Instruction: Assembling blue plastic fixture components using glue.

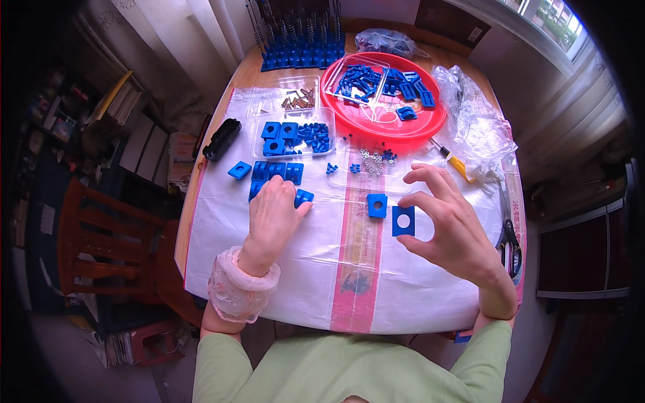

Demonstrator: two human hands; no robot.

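Now right hand [451, 228] pinching blue square [403, 221], raised

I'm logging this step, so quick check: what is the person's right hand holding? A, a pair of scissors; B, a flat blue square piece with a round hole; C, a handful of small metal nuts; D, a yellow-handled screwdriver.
B: the right hand pinches a flat blue square piece with a round hole between thumb and fingers, while the screwdriver and scissors lie untouched on the table.
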